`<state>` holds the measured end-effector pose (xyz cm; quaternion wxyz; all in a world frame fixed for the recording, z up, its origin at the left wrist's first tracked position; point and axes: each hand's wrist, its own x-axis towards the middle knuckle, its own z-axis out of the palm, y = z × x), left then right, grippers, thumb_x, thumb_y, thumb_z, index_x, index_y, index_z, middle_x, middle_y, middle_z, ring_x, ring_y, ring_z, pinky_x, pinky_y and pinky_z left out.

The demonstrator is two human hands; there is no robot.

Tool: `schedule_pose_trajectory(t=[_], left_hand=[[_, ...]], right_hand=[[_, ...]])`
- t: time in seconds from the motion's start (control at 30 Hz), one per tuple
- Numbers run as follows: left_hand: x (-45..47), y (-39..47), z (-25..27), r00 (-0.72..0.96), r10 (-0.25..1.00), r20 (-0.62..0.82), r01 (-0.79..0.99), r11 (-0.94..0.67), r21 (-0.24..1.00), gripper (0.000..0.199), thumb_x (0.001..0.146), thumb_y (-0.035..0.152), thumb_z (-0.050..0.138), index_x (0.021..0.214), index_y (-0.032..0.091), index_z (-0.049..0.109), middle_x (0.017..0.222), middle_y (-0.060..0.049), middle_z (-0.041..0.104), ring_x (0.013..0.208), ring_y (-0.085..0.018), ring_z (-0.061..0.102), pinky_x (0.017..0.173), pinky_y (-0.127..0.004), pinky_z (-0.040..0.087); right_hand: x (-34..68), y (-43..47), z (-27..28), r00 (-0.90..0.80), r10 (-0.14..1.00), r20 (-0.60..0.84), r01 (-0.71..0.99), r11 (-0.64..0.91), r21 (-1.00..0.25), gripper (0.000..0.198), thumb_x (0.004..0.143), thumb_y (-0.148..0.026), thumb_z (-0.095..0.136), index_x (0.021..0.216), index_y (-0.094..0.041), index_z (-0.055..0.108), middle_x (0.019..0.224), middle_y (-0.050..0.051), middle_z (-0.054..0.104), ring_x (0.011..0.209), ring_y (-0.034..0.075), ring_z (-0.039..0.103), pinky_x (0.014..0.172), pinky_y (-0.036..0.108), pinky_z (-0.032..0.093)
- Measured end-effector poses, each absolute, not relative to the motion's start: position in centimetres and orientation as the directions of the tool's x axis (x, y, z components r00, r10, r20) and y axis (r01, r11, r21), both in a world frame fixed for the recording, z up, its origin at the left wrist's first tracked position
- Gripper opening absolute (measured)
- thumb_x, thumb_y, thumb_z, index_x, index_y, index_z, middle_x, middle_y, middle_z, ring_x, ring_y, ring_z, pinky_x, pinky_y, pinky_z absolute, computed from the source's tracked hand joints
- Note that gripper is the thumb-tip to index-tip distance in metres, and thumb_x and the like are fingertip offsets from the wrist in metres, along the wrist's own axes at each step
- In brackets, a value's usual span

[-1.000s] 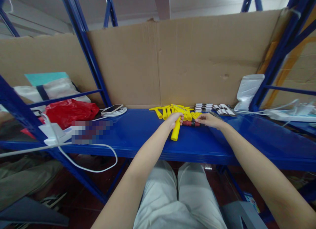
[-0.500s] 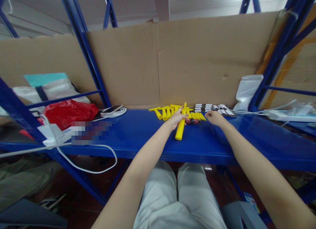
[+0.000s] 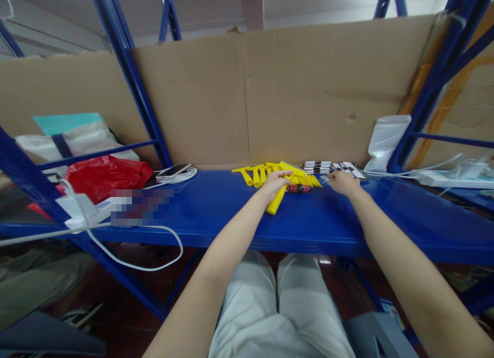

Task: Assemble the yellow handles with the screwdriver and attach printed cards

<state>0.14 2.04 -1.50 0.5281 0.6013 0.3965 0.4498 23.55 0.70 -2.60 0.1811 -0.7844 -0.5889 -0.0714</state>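
My left hand (image 3: 275, 185) is closed around a yellow T-shaped plastic handle (image 3: 276, 201). Its round grip points down toward me, and its flat head slants up to the right. My right hand (image 3: 343, 183) is at a scatter of tiny silvery pieces (image 3: 325, 179), perhaps screws, with its fingertips pinched together; what they hold, if anything, is hidden. Between the hands lie a red and black tool handle (image 3: 298, 189) and a row of small yellow flat pieces (image 3: 310, 181). Several more yellow T-shaped handles (image 3: 256, 178) are lined up behind my left hand.
Stacked white and black strips (image 3: 317, 167) lie along the cardboard wall (image 3: 301, 90). A white pouch (image 3: 389, 142) leans at the right post. To the left are a phone (image 3: 174, 171) on a coiled white cable, a red bag (image 3: 110, 178) and a power strip on the blue shelf (image 3: 216, 209).
My left hand has tilted the yellow handle, its head swinging right and its grip left. My right hand has shifted slightly right, uncovering the tiny silvery pieces.
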Motion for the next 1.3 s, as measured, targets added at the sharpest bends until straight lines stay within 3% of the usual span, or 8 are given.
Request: schedule_pose_trajectory(t=[0.23,0.33,0.47,0.67,0.83,0.93,1.13,1.3], left_hand=[[0.3,1.7,-1.2,0.278,0.957,0.081,-0.008,-0.082,0.997,0.049,0.062,-0.007,0.060,0.105,0.015,0.072,0.108,-0.008,0.067,0.072,-0.011,0.061,0.063,-0.020,0.049],[0.3,1.5,-1.1,0.276,0.958,0.080,-0.008,-0.081,0.997,0.048,0.064,-0.007,0.058,0.104,0.013,0.071,0.109,-0.008,0.067,0.070,-0.010,0.061,0.063,-0.020,0.049],[0.3,1.5,-1.2,0.279,0.957,0.084,-0.015,-0.083,0.996,0.047,0.061,-0.008,0.061,0.100,0.015,0.073,0.109,-0.007,0.068,0.073,-0.011,0.062,0.066,-0.021,0.050],[0.3,1.7,-1.3,0.284,0.955,0.080,-0.001,-0.083,0.997,0.046,0.063,-0.007,0.059,0.100,0.015,0.073,0.107,-0.007,0.069,0.075,-0.012,0.063,0.069,-0.023,0.050],[0.3,1.5,-1.3,0.286,0.954,0.086,0.028,-0.098,0.995,0.047,0.064,-0.007,0.059,0.103,0.014,0.073,0.108,-0.008,0.068,0.065,-0.009,0.059,0.061,-0.022,0.048],[0.4,1.4,-1.2,0.295,0.952,0.079,0.065,-0.102,0.993,0.048,0.064,-0.007,0.060,0.105,0.014,0.072,0.104,-0.007,0.069,0.055,-0.006,0.053,0.054,-0.021,0.045],[0.4,1.4,-1.3,0.320,0.946,0.060,0.134,-0.107,0.985,0.051,0.064,-0.006,0.060,0.110,0.013,0.070,0.090,-0.007,0.069,0.052,-0.006,0.051,0.052,-0.020,0.043],[0.4,1.0,-1.2,0.320,0.946,0.051,0.165,-0.108,0.980,0.053,0.065,-0.005,0.058,0.113,0.014,0.068,0.096,-0.007,0.070,0.061,-0.009,0.056,0.053,-0.019,0.045]], right_hand=[[24.8,0.3,-3.0,0.250,0.959,0.136,0.967,-0.241,-0.078,0.054,0.075,-0.014,0.047,0.124,-0.029,0.063,0.140,0.012,0.051,0.131,0.041,0.040,0.098,0.075,0.026],[23.9,0.2,-2.9,0.259,0.963,0.073,0.966,-0.256,-0.047,0.057,0.081,-0.016,0.041,0.134,-0.029,0.055,0.149,0.010,0.040,0.138,0.040,0.030,0.102,0.074,0.021],[23.5,0.9,-3.5,0.227,0.968,0.107,0.974,-0.226,-0.021,0.054,0.086,-0.021,0.038,0.137,-0.029,0.052,0.153,0.008,0.034,0.139,0.038,0.027,0.106,0.069,0.021],[23.9,2.0,-4.4,0.189,0.972,0.137,0.981,-0.192,0.009,0.049,0.087,-0.019,0.036,0.129,-0.028,0.058,0.151,0.008,0.036,0.140,0.036,0.026,0.104,0.069,0.022],[23.0,1.4,-3.9,0.138,0.967,0.216,0.989,-0.145,0.017,0.036,0.087,-0.020,0.039,0.110,-0.020,0.067,0.136,0.014,0.052,0.133,0.035,0.037,0.105,0.065,0.025],[22.6,1.4,-3.5,0.172,0.951,0.256,0.985,-0.166,-0.045,0.026,0.083,-0.020,0.047,0.093,-0.020,0.071,0.121,0.015,0.061,0.122,0.033,0.049,0.101,0.060,0.034],[23.5,2.1,-3.5,0.197,0.970,0.144,0.953,-0.155,-0.259,0.009,0.074,-0.021,0.062,0.069,-0.019,0.069,0.081,0.007,0.069,0.092,0.024,0.065,0.086,0.034,0.049],[23.5,1.9,-3.3,0.185,0.976,0.118,0.952,-0.149,-0.266,0.011,0.075,-0.022,0.063,0.067,-0.019,0.069,0.074,0.006,0.069,0.084,0.022,0.066,0.080,0.027,0.050]])
